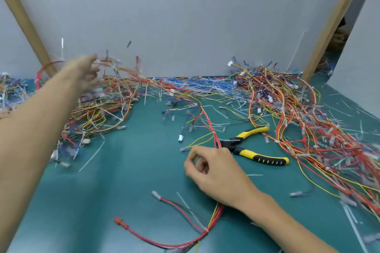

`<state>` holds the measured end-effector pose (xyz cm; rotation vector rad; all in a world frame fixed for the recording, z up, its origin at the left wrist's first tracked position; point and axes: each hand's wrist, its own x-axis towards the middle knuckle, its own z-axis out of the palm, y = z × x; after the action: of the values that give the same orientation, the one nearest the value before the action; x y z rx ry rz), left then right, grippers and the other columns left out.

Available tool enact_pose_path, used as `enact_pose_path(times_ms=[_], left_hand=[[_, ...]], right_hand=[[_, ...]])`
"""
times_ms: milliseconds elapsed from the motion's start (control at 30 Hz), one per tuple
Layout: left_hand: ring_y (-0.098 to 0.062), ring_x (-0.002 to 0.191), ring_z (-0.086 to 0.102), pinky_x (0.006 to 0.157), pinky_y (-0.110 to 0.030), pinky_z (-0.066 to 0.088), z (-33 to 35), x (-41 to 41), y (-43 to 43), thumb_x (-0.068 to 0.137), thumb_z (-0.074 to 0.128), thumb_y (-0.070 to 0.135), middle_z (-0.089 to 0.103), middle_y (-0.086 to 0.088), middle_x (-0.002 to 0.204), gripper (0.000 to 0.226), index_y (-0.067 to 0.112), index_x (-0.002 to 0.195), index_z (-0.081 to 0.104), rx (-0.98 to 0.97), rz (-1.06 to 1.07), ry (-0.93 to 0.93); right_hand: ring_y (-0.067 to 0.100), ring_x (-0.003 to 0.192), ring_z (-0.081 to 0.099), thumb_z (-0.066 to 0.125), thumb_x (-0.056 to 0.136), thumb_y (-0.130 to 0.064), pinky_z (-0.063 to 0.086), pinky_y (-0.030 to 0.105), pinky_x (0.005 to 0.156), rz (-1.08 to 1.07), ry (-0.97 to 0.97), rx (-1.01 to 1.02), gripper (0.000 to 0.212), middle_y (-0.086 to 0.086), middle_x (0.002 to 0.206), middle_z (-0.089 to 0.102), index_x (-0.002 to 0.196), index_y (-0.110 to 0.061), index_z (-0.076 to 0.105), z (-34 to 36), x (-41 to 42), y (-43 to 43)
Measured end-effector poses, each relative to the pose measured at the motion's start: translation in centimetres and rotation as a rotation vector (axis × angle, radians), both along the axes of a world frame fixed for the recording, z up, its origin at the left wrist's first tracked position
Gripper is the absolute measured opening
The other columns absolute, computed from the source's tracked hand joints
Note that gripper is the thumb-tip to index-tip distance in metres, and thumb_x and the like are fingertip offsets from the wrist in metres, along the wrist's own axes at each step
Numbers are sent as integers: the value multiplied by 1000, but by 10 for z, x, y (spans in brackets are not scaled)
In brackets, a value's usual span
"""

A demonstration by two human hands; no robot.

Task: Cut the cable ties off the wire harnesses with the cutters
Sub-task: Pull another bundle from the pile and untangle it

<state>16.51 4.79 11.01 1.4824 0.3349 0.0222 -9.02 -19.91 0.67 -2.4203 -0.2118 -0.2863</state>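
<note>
Right hand [213,172]: your grip curls round a wire harness [205,231], likely steadying it for cutting. Left hand [86,74]: far left among piled wires [98,113], blurred, grip unreadable. Cutters [246,152]: lying unheld on the desk [127,181], just beyond your right hand.

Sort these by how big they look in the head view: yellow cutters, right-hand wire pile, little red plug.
Largest: wire pile on the right.
Next: yellow cutters.
Smallest: red plug, even though it lies nearer the camera.

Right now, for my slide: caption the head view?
Left hand at harness pile; right hand grips wires beside idle cutters.
</note>
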Motion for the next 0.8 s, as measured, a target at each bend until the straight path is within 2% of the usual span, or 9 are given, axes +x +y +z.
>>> enact_pose_path(times_ms=[100, 167, 233, 300, 400, 467, 533, 600, 800], left_hand=[[-16, 81, 70, 101, -46, 51, -23, -15, 16, 96, 64, 26, 66, -4, 96, 11, 17, 101, 64, 172, 127, -66], [-26, 81, 72, 90, -47, 54, -32, -19, 25, 87, 63, 29, 71, -12, 92, 16, 15, 94, 68, 642, 306, -215], [-35, 91, 66, 82, -44, 52, -32, -21, 22, 85, 54, 26, 71, -14, 95, 24, 14, 102, 65, 959, 392, -517], [-33, 89, 61, 76, -41, 47, -28, -28, 0, 88, 54, 18, 67, -12, 94, 18, 13, 105, 58, 1072, 217, -845], [-35, 99, 59, 83, -44, 44, -30, -33, -42, 86, 54, 2, 63, -14, 104, 25, 11, 110, 56, 1325, -164, -1130], [-32, 118, 55, 96, -42, 38, -39, -26, -57, 82, 55, -2, 64, -13, 117, 38, 11, 118, 55, 1611, -377, -1088], [-27, 125, 53, 102, -41, 36, -47, -13, -57, 88, 54, 5, 63, -9, 124, 38, 14, 125, 48, 1789, -445, -858], [-27, 119, 58, 98, -41, 37, -55, -1, -44, 96, 54, 16, 65, -8, 121, 27, 17, 122, 47, 1829, -425, -692], [-33, 99, 65, 90, -45, 41, -53, 4, -10, 96, 63, 23, 71, -14, 100, 13, 11, 99, 68, 1752, -204, -703]], right_hand=[[6, 55, 52, 63, 92, -32, 37, 17, 60, -53, -82, 67, 27, -16, 53, 53, 67, -22, 62, 13, -3, -9], [7, 54, 49, 59, 92, -37, 35, 19, 57, -204, -263, 69, 34, -17, 52, 50, 60, -27, 54, 31, 9, -22], [9, 61, 55, 56, 92, -41, 43, 30, 62, -363, -306, -29, 29, -15, 57, 56, 65, -27, 56, 49, 38, -35], [23, 92, 65, 53, 95, -45, 51, 37, 80, -429, -101, -176, 22, -9, 89, 70, 91, -27, 65, 54, 71, -40], [34, 124, 55, 44, 100, -50, 45, 46, 95, -389, 184, -371, 49, 10, 133, 59, 138, -19, 47, 36, 101, -27], [39, 122, 55, 44, 103, -41, 45, 47, 92, -361, 199, -441, 46, 15, 132, 58, 144, -22, 39, 20, 106, -17], [43, 118, 56, 45, 102, -25, 46, 46, 91, -342, 198, -439, 40, 19, 129, 60, 141, -23, 45, 15, 108, -20], [41, 117, 57, 46, 98, -16, 48, 45, 93, -381, 162, -346, 40, 21, 126, 62, 137, -20, 54, 20, 108, -34], [34, 81, 62, 42, 94, 1, 44, 40, 78, -759, -402, 198, 37, 10, 81, 68, 121, -12, 63, 40, 86, -72]])
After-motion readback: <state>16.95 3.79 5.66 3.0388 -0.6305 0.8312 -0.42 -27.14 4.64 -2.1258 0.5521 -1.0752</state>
